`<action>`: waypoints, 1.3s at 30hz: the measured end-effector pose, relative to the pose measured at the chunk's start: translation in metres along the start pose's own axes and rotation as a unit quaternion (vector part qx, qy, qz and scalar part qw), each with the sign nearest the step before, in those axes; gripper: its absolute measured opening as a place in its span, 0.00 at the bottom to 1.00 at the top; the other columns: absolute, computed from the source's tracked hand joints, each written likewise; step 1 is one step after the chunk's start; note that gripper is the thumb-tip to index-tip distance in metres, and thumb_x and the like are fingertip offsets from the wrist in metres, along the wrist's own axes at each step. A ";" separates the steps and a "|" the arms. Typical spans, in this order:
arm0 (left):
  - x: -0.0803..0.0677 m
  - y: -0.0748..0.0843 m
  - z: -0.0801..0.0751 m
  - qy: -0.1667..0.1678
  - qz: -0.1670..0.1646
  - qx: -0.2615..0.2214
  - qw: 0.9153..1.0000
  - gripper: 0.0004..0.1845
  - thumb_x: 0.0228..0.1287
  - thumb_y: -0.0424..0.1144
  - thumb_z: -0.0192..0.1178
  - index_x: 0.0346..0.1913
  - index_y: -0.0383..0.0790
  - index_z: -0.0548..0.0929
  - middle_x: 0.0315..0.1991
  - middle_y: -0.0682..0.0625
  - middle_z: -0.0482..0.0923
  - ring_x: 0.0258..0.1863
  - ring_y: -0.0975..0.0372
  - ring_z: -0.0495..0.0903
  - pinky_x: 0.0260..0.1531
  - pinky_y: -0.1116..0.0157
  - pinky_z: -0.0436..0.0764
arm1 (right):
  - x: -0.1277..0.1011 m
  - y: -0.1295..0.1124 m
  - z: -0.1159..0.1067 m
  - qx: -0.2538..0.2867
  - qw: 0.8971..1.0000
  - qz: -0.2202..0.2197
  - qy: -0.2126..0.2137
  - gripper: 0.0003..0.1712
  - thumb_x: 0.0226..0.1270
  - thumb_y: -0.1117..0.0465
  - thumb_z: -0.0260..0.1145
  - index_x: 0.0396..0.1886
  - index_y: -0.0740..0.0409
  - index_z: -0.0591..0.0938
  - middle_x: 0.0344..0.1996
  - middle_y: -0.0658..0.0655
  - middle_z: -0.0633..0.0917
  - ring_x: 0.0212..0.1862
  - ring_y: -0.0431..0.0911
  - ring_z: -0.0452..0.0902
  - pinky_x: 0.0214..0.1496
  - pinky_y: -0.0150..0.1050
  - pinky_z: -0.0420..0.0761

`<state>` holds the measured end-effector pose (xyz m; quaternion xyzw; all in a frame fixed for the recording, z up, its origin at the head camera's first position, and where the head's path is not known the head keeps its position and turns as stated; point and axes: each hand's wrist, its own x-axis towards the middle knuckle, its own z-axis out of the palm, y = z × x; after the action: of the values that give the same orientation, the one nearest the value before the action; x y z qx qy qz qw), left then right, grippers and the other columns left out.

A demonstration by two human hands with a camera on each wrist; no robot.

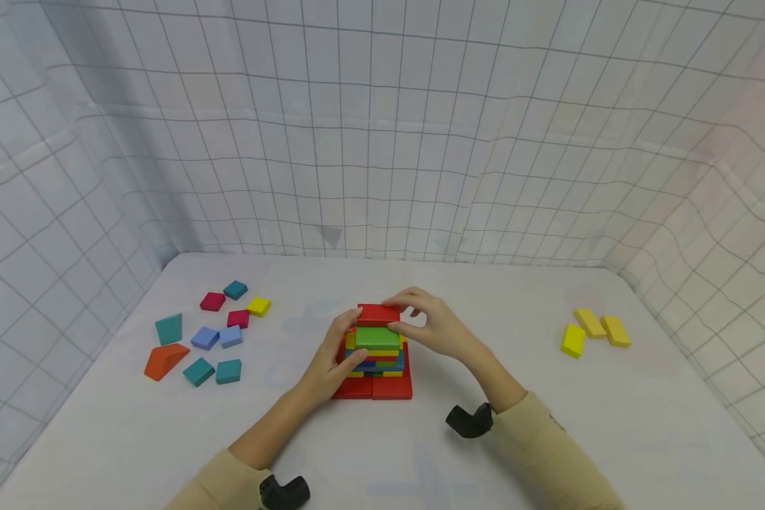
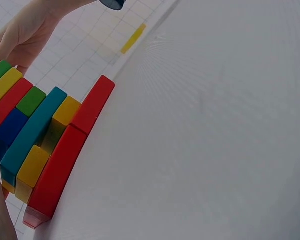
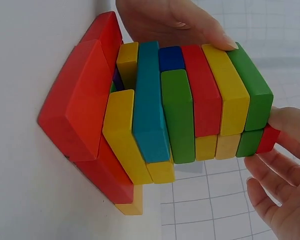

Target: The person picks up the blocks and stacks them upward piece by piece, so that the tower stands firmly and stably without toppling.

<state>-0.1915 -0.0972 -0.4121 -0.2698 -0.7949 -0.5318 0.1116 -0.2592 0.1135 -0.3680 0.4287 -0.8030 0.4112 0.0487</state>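
A stack of coloured blocks [image 1: 376, 361] stands mid-table on a red base [image 1: 372, 388]; a green block [image 1: 377, 337] lies high on it. My left hand [image 1: 333, 358] grips the stack's left side, its fingers curled onto the front face and its thumb [image 3: 210, 37] along the upper layers. At the back of the stack's top, my right hand [image 1: 428, 324] pinches a red block [image 1: 377, 314] between thumb and fingers. The right wrist view shows the red block [image 3: 267, 139] against the green layer [image 3: 252, 95]. The left wrist view shows the stack [image 2: 37, 135] side on.
Loose blocks lie at the left: teal [image 1: 168, 329], orange [image 1: 163, 360], magenta [image 1: 212, 301], blue [image 1: 205, 338], yellow [image 1: 258, 306]. Three yellow blocks [image 1: 589, 322] lie at the right. Gridded cloth walls [image 1: 382, 142] enclose the white table [image 1: 523, 297] on three sides.
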 end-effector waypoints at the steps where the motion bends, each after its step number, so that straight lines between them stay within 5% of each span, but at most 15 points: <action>1: 0.000 0.000 0.000 -0.001 -0.002 0.000 1.000 0.33 0.60 0.27 0.53 0.67 0.36 0.53 0.62 0.36 0.56 0.55 0.48 0.65 0.48 0.51 0.75 | -0.001 0.000 -0.001 0.001 1.000 0.005 0.000 0.21 0.56 0.64 0.67 0.52 0.60 0.77 0.45 0.54 0.79 0.44 0.46 0.74 0.44 0.48 0.78; 5: 0.000 -0.003 0.001 0.001 -0.005 0.006 1.000 0.33 0.60 0.27 0.53 0.67 0.35 0.53 0.63 0.37 0.55 0.56 0.49 0.64 0.49 0.51 0.75 | -0.012 0.007 -0.010 -0.004 0.999 0.047 0.020 0.23 0.59 0.61 0.66 0.55 0.57 0.75 0.48 0.55 0.78 0.46 0.49 0.75 0.46 0.49 0.76; 9: -0.001 -0.022 0.005 0.008 -0.005 0.008 1.000 0.35 0.59 0.27 0.54 0.68 0.38 0.53 0.65 0.39 0.54 0.58 0.49 0.62 0.50 0.49 0.74 | -0.040 0.029 -0.032 -0.045 0.988 0.101 0.104 0.21 0.61 0.62 0.64 0.55 0.58 0.75 0.47 0.59 0.79 0.45 0.50 0.76 0.44 0.47 0.77; 15: -0.003 -0.042 0.008 0.011 0.006 0.002 1.000 0.36 0.60 0.29 0.55 0.69 0.46 0.53 0.66 0.45 0.54 0.60 0.54 0.61 0.51 0.49 0.73 | -0.108 0.076 -0.070 -0.163 0.938 0.200 0.230 0.21 0.59 0.67 0.64 0.52 0.68 0.75 0.43 0.68 0.77 0.43 0.58 0.74 0.41 0.50 0.75; 20: -0.002 -0.042 0.007 0.012 0.027 0.006 1.000 0.36 0.61 0.31 0.55 0.69 0.47 0.53 0.66 0.46 0.54 0.59 0.56 0.61 0.50 0.51 0.74 | -0.156 0.089 -0.092 -0.211 0.902 0.296 0.234 0.23 0.61 0.64 0.62 0.55 0.69 0.72 0.46 0.70 0.73 0.47 0.62 0.69 0.44 0.57 0.72; 27: -0.002 -0.042 0.006 0.011 0.029 0.012 0.999 0.36 0.62 0.34 0.55 0.70 0.49 0.52 0.66 0.46 0.54 0.59 0.56 0.61 0.51 0.49 0.73 | -0.191 0.097 -0.100 -0.274 0.864 0.347 0.242 0.24 0.55 0.63 0.67 0.47 0.76 0.73 0.41 0.74 0.70 0.43 0.65 0.68 0.42 0.58 0.70; 31: -0.001 -0.043 0.007 0.013 0.035 0.015 0.999 0.35 0.62 0.34 0.55 0.70 0.48 0.52 0.66 0.46 0.55 0.58 0.56 0.62 0.50 0.50 0.74 | -0.198 0.100 -0.098 -0.270 0.861 0.351 0.250 0.22 0.54 0.64 0.67 0.45 0.76 0.74 0.39 0.73 0.70 0.40 0.63 0.70 0.39 0.56 0.73; 36: -0.002 -0.043 0.007 0.013 0.032 0.013 0.999 0.36 0.61 0.34 0.55 0.70 0.49 0.52 0.66 0.46 0.55 0.59 0.55 0.62 0.50 0.49 0.73 | -0.198 0.104 -0.098 -0.244 0.885 0.315 0.241 0.20 0.53 0.72 0.64 0.47 0.73 0.75 0.42 0.73 0.75 0.42 0.61 0.73 0.40 0.51 0.75; 39: -0.002 -0.043 0.007 0.012 0.030 0.012 0.999 0.36 0.61 0.34 0.55 0.70 0.49 0.52 0.66 0.46 0.55 0.59 0.55 0.61 0.50 0.49 0.73 | -0.198 0.105 -0.099 -0.231 0.897 0.299 0.229 0.22 0.52 0.74 0.63 0.49 0.73 0.75 0.44 0.72 0.77 0.43 0.59 0.74 0.40 0.38 0.76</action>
<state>-0.2130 -0.1043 -0.4496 -0.2858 -0.7913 -0.5220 0.1403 -0.2379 0.3422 -0.4534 0.0390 -0.9326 0.2956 0.2035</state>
